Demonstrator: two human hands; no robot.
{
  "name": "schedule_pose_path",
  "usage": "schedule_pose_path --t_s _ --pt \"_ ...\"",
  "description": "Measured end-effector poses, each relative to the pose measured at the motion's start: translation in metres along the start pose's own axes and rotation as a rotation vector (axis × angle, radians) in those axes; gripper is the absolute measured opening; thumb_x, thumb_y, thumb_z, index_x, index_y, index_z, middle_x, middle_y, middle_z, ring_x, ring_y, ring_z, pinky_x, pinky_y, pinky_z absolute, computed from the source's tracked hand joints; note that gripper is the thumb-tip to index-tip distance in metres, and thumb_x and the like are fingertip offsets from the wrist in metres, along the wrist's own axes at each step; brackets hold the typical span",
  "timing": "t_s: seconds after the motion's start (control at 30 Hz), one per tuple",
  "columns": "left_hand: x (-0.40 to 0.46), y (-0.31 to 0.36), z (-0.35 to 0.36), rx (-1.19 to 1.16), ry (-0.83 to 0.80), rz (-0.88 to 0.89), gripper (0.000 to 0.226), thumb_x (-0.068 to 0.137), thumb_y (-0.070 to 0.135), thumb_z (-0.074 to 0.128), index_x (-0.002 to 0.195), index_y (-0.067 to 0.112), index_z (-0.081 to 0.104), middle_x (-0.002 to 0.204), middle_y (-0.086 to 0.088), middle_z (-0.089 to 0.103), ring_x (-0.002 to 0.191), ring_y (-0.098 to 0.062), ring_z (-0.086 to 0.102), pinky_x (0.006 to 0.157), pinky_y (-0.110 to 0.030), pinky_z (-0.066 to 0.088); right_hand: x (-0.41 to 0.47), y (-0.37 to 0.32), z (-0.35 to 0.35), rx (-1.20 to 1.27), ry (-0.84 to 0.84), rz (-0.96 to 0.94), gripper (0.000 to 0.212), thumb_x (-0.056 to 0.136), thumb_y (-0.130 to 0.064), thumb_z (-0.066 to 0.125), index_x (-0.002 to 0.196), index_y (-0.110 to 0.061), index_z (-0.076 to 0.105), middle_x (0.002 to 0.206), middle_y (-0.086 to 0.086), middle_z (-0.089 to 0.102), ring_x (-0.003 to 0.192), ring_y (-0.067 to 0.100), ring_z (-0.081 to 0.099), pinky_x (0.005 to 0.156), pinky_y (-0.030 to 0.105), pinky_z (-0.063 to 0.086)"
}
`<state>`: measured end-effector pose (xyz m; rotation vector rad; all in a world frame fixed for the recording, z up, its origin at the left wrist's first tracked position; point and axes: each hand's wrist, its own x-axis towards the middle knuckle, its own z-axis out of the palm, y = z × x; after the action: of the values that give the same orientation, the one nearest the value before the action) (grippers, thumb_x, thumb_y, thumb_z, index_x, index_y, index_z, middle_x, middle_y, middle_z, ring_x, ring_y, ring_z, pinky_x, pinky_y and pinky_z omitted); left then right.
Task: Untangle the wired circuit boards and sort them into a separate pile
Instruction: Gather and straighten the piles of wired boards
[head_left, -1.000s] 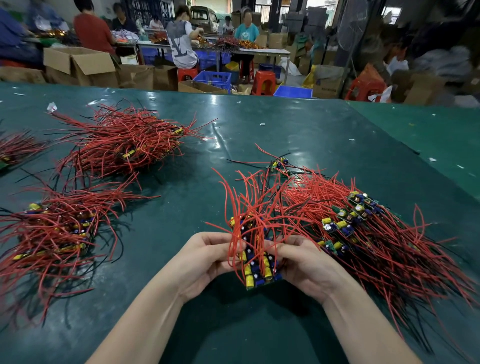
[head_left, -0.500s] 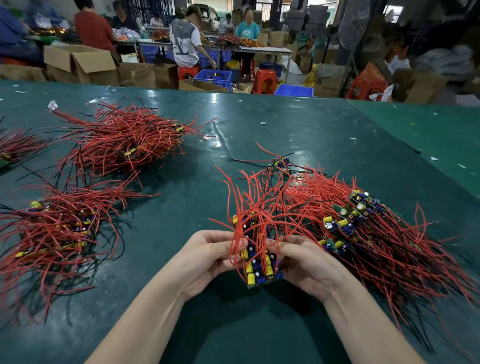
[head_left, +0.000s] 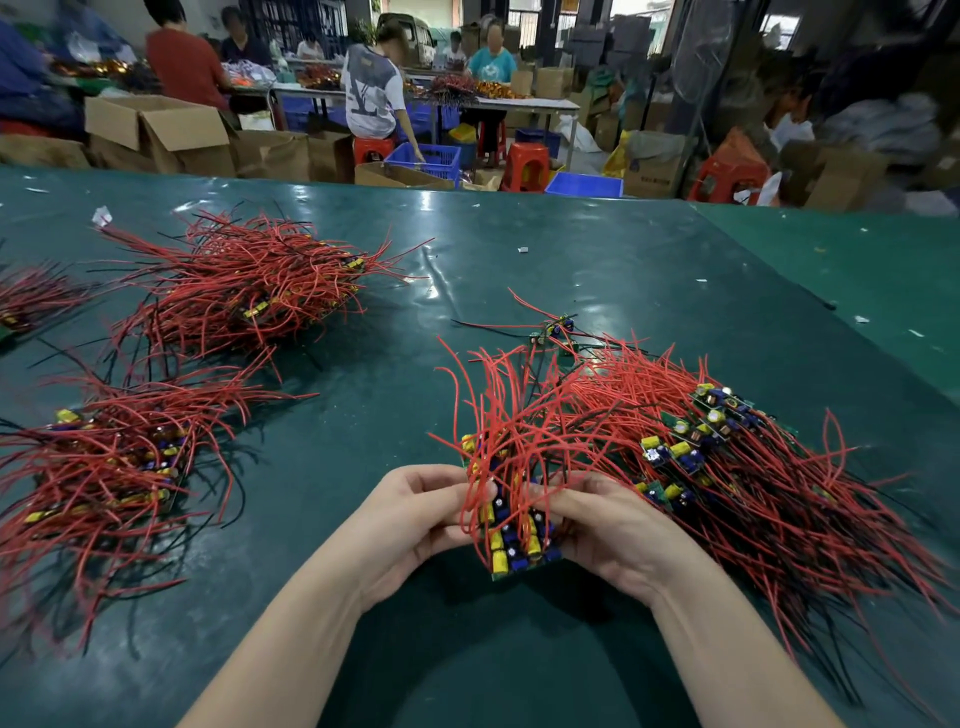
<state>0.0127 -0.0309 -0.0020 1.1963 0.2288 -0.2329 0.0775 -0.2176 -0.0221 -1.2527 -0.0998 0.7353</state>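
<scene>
Red-wired circuit boards (head_left: 511, 535) — gripped between both hands, left (head_left: 415, 512) and right (head_left: 608, 525).

Both bare forearms reach forward and angle in toward each other. The left hand (head_left: 415, 512) and right hand (head_left: 605, 525) sit close together, fingers (head_left: 558, 506) curled inward, gripping from either side.

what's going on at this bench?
A person is sorting wired circuit boards on a green table. Both hands, left hand and right hand, grip a small stack of boards with red leads fanning upward. The tangled heap lies to their right; three piles sit on the left.
</scene>
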Motion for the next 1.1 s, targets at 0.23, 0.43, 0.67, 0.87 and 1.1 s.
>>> schedule_pose_path --t_s 0.23,0.43,0.67,0.87,1.1 --pt "0.002 -0.003 -0.001 0.026 0.020 -0.025 0.036 0.055 0.019 0.081 0.087 0.004 0.074 0.086 -0.008 0.072 0.069 -0.012 0.068 0.062 -0.021 0.056 0.000 0.003 0.001 -0.072 0.005 -0.104 0.052 0.053 -0.025 0.091 0.093 -0.003 0.065 0.081 0.011 0.070 0.069 0.015 0.067 0.059 0.028 0.055" --pt "0.000 -0.002 -0.002 0.080 0.022 0.029 0.015 0.057 0.013 0.079 0.071 0.010 0.078 0.073 -0.003 0.073 0.062 -0.008 0.068 0.058 -0.020 0.054 -0.002 0.001 0.004 -0.052 -0.030 -0.085 0.043 0.045 -0.028 0.094 0.076 -0.012 0.069 0.073 0.003 0.072 0.067 0.013 0.069 0.060 0.030 0.057" --pt "-0.004 0.001 0.000 0.073 -0.038 0.020 0.023 0.050 0.015 0.083 0.070 0.006 0.077 0.071 -0.005 0.071 0.058 -0.008 0.065 0.054 -0.019 0.052 -0.010 -0.006 0.003 -0.113 -0.076 -0.038 0.045 0.057 -0.019 0.090 0.092 0.002 0.073 0.097 0.027 0.066 0.083 0.032 0.065 0.078 0.047 0.055" --pt "-0.004 0.000 0.000 0.022 -0.044 0.003 0.015 0.053 0.009 0.079 0.068 0.007 0.076 0.068 -0.004 0.069 0.054 -0.008 0.063 0.052 -0.020 0.052 -0.011 -0.006 0.009 0.019 -0.042 0.020 0.072 0.050 -0.008 0.087 0.113 0.010 0.055 0.103 0.030 0.052 0.082 0.029 0.055 0.074 0.040 0.054" --pt "-0.007 0.002 0.006 0.012 -0.043 -0.013 0.004 0.059 0.006 0.072 0.060 0.009 0.075 0.063 -0.001 0.068 0.051 -0.006 0.061 0.051 -0.018 0.051 -0.009 -0.003 0.007 0.038 -0.039 0.013 0.065 0.060 -0.009 0.076 0.112 0.022 0.052 0.103 0.028 0.060 0.075 0.027 0.063 0.073 0.039 0.057"
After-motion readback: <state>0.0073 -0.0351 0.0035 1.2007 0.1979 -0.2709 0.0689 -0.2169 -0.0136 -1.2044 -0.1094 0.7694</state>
